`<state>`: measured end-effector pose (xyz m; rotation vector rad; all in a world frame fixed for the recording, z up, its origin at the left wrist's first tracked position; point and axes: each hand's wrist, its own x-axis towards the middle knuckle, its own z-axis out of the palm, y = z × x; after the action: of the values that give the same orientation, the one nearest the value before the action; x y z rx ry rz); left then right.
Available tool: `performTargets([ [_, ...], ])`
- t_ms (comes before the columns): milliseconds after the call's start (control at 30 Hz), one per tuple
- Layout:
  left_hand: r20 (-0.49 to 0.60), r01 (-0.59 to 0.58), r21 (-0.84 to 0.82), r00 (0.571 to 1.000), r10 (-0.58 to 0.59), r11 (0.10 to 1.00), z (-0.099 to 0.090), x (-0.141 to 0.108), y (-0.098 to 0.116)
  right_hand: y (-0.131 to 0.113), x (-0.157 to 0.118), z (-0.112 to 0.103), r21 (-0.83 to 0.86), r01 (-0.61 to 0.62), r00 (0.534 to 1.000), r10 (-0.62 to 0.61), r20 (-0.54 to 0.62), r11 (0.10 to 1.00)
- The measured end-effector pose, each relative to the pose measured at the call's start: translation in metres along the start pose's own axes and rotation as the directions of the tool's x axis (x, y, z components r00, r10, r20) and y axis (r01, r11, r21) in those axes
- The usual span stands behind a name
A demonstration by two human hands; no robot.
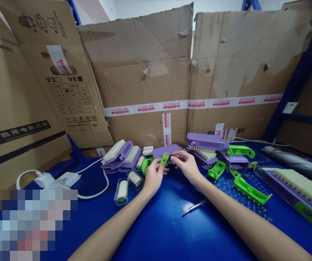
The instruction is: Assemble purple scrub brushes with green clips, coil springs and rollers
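My left hand (154,175) is closed on a small green plastic piece with holes (165,158), held upright between thumb and fingers. Just to its right, my right hand (187,165) has thumb and fingertips drawn together; whatever they hold is too small to make out. Small shiny bits, perhaps screws, lie around those fingertips. A flat purple plastic plate (166,149) lies behind both hands. Beside the left hand, a larger green part (146,166) is partly hidden. A small screwdriver (192,208) lies on the blue tabletop (156,224), nearer to me than the right hand.
Purple brush heads with cream bristles (120,156) lie at left; more purple pieces (207,142) are stacked at right. Green handle parts (252,190) lie among scattered screws. Clear-cased rollers (122,191) and a white cable (93,197) are at left. Cardboard (150,83) walls the back.
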<state>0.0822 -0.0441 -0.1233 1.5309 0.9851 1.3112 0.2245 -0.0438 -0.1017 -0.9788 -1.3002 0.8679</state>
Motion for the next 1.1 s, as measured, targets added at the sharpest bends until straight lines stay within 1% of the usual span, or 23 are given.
performTargets([
  [100, 0.029, 0.008, -0.018, 1.000, -0.007, 1.000, 0.001, 0.000, 0.000, 0.002, -0.003, 0.005, 0.066, -0.052, 0.998, 0.051, 0.022, 0.996],
  [200, 0.020, 0.016, -0.044, 1.000, -0.015, 0.999, 0.001, 0.001, 0.000, 0.004, -0.004, 0.008, 0.104, -0.076, 0.997, 0.075, 0.015, 0.992],
  [367, -0.012, 0.025, -0.071, 1.000, -0.026, 0.997, 0.001, 0.001, 0.001, 0.006, -0.006, 0.008, 0.112, -0.092, 0.996, 0.090, 0.023, 0.989],
  [500, -0.014, 0.046, -0.088, 0.999, -0.047, 0.995, 0.001, 0.001, 0.002, 0.004, -0.006, 0.007, 0.099, -0.091, 0.996, 0.089, 0.025, 0.991],
  [567, -0.010, 0.052, -0.091, 0.999, -0.053, 0.994, 0.001, 0.001, 0.002, 0.002, -0.006, 0.007, 0.062, -0.052, 0.999, 0.051, 0.018, 0.997],
  [633, -0.009, 0.049, -0.093, 0.999, -0.050, 0.994, 0.001, 0.001, 0.002, -0.001, -0.008, 0.006, -0.021, -0.001, 1.000, 0.001, 0.023, 1.000],
  [733, -0.011, 0.042, -0.100, 0.999, -0.044, 0.994, 0.001, 0.002, 0.000, -0.001, -0.010, 0.004, -0.155, 0.076, 0.996, -0.067, 0.065, 0.985],
  [800, -0.008, 0.053, -0.105, 0.998, -0.054, 0.993, 0.001, 0.002, -0.001, 0.001, -0.011, 0.002, -0.193, 0.094, 0.994, -0.080, 0.076, 0.977],
  [867, -0.007, 0.066, -0.102, 0.998, -0.067, 0.993, 0.001, 0.003, -0.001, 0.003, -0.011, -0.001, -0.158, 0.054, 0.997, -0.046, 0.059, 0.986],
  [967, -0.014, 0.072, -0.097, 0.997, -0.074, 0.993, 0.002, 0.002, -0.001, 0.004, -0.010, -0.003, -0.009, -0.056, 0.998, 0.056, 0.040, 0.998],
  [1100, 0.006, 0.067, -0.073, 0.998, -0.066, 0.995, 0.002, 0.001, 0.000, -0.003, -0.009, -0.006, 0.174, -0.173, 0.985, 0.169, 0.035, 0.969],
])
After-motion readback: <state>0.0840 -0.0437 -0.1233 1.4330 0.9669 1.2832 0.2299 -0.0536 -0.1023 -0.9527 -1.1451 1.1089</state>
